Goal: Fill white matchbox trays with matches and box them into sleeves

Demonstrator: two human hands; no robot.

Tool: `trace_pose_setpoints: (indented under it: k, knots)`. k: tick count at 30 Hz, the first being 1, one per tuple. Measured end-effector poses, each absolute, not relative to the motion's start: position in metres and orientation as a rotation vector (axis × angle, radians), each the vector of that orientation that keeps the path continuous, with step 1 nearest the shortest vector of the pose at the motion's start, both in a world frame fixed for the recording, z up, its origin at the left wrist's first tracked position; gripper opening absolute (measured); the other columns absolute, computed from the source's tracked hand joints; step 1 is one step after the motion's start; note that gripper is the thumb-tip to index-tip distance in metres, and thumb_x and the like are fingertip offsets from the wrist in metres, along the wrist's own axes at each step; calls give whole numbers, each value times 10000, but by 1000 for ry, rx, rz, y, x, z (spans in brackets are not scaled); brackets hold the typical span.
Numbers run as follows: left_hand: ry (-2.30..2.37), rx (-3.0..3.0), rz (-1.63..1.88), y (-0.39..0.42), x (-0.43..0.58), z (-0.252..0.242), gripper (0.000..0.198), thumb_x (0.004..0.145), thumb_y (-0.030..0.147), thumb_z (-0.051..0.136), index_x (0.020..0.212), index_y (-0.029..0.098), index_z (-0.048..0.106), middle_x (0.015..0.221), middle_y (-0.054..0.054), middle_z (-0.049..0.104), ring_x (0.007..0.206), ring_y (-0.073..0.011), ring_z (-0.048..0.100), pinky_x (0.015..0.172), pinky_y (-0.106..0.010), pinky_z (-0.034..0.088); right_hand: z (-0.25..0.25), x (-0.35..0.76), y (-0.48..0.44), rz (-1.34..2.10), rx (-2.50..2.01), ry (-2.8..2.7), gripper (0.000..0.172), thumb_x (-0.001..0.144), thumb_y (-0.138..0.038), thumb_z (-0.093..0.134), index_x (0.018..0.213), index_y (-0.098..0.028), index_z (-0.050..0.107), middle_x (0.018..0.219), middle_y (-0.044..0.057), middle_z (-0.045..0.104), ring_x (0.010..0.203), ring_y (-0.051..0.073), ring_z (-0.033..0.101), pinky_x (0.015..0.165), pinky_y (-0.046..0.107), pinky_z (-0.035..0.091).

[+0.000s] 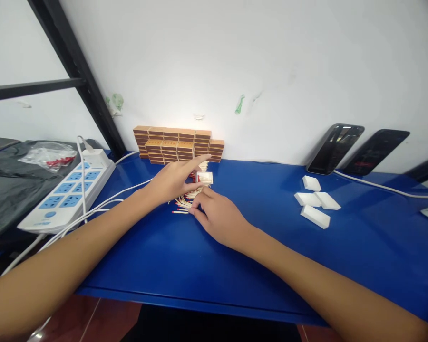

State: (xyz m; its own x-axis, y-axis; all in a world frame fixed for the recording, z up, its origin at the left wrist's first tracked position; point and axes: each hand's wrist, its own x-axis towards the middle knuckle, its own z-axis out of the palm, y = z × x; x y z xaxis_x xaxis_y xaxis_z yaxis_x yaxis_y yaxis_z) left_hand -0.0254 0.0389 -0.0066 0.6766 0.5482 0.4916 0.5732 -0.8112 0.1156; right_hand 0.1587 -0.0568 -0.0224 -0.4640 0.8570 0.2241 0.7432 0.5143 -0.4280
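A heap of red-tipped matches (187, 200) lies on the blue table, with a few single sticks at its near edge. Among them is a small white matchbox tray (206, 176) with matches in it. My left hand (171, 180) reaches over the heap from the left, its index finger stretched out and its thumb apart from it, on either side of the tray. On the near side, my right hand (219, 214) has thumb and fingertips pinched together at the ends of some matches. Its fingers partly hide the sticks.
Stacked matchboxes (171, 146) stand against the wall behind my left hand. Several white trays (316, 216) lie to the right, below two phones (335, 149) leaning on the wall. A power strip (69, 190) with white cables lies at the left.
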Motion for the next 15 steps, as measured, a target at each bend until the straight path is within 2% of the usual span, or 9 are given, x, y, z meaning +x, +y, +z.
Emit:
trace_pose_setpoints:
  k: [8, 15]
  knots:
    - [-948, -2816, -800, 39, -26, -7, 804, 902, 335, 788, 1587, 255, 374, 1149, -77, 774, 1022, -232, 754, 847, -304, 579, -22, 152, -62, 421, -1191, -2392, 88, 1023, -202, 592, 961, -166, 644, 1097, 84, 649, 915, 187, 636, 811, 340, 488]
    - [-929, -2839, -811, 38, -25, -6, 814, 898, 328, 792, 1591, 254, 371, 1172, -71, 772, 1035, -229, 752, 859, -301, 579, -25, 148, -61, 382, -1214, -2408, 78, 1024, -207, 587, 1030, -163, 651, 1139, 96, 656, 973, 213, 643, 822, 354, 489]
